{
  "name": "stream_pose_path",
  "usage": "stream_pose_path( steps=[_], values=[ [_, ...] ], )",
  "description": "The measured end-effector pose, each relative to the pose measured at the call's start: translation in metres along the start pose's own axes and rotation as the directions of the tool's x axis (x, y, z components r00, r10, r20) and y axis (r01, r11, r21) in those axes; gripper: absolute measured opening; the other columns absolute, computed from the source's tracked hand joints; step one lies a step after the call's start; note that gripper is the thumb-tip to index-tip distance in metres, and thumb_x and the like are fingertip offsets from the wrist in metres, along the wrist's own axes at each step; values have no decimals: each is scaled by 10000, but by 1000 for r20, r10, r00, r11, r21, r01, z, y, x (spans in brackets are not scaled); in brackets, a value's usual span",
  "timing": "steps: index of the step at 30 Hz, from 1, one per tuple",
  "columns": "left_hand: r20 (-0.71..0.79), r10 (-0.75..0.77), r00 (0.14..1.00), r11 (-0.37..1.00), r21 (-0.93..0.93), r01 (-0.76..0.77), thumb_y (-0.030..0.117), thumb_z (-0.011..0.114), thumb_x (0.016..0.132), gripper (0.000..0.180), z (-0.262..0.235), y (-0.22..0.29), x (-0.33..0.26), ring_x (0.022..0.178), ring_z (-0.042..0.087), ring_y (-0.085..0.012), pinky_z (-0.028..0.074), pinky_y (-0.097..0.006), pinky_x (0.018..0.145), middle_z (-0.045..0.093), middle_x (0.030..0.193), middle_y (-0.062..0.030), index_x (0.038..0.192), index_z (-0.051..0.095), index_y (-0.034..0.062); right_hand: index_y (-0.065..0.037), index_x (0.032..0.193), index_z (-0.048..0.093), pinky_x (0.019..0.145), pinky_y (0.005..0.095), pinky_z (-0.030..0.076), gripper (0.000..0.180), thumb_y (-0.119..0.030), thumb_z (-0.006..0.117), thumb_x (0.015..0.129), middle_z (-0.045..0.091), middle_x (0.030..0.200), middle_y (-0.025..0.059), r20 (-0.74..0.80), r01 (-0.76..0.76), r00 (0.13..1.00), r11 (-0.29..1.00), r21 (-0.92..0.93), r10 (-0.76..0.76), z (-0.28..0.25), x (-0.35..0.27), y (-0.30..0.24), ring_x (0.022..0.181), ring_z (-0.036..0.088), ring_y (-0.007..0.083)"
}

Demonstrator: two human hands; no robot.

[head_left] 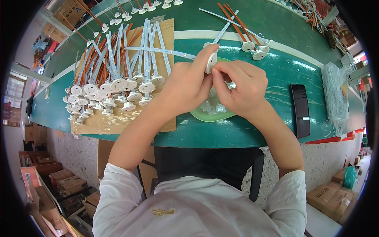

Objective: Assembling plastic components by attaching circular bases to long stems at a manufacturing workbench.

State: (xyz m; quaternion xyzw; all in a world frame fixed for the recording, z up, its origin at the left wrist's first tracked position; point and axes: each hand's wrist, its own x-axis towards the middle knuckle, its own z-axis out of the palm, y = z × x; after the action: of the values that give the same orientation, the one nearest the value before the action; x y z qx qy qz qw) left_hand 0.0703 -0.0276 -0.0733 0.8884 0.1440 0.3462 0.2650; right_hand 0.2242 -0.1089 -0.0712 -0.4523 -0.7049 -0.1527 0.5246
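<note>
My left hand is closed round a white round lamp base, held tilted up on edge between thumb and fingers. A pale LED strip runs leftward from that hand, over the other strips. Thumb and fingers of my right hand are pinched together against the lower edge of the base; whatever is in the pinch is too small or hidden to make out. Beneath both hands sits a light green bowl with small clear plastic packets in it, partly covered by the hands.
On the left, a cardboard sheet carries a heap of LED strips with white bases. Several more strips with bases lie beyond the bowl. To the right are a black phone and a bundle of clear plastic.
</note>
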Motion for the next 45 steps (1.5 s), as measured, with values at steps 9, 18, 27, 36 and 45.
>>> stream_pose_path(
  steps=[9,18,27,36,45],
  values=[
    [-13,51,999,999,15,-51,-73,588,808,709,9,-7,-2,570,631,-354,468,-390,523,622,680,-139,1477,421,96,-7,889,685,518,326,502,155,40,716,745,672,720,104,96,56,994,989,-134,-43,1,-3,-3,590,650,255],
    [35,78,996,994,-85,-75,31,660,838,608,-9,6,3,620,676,-372,521,-430,558,666,715,-164,1409,451,31,4,914,687,521,306,473,121,-7,704,795,644,696,106,90,31,995,998,57,-36,-7,1,3,571,623,226],
    [54,-9,999,981,-194,19,149,632,977,380,-17,4,5,690,729,-306,553,-369,624,700,731,-139,1326,528,40,33,993,689,558,291,508,256,-208,671,910,683,771,115,180,79,979,990,114,-98,-11,-1,6,610,652,215],
    [2,6,1000,986,-164,-6,116,572,1018,283,-17,7,5,681,725,-284,556,-357,626,702,742,-134,1291,546,43,27,996,700,555,274,518,235,-186,693,897,701,804,121,124,96,987,993,70,-104,-9,-1,11,615,659,201],
    [12,-32,999,997,66,31,177,556,1024,215,-30,1,8,660,691,-336,514,-399,594,660,689,-148,1211,589,75,-14,954,715,563,269,523,151,-133,730,862,719,829,103,107,38,994,984,-173,-20,-17,2,27,645,681,187]
  ],
)
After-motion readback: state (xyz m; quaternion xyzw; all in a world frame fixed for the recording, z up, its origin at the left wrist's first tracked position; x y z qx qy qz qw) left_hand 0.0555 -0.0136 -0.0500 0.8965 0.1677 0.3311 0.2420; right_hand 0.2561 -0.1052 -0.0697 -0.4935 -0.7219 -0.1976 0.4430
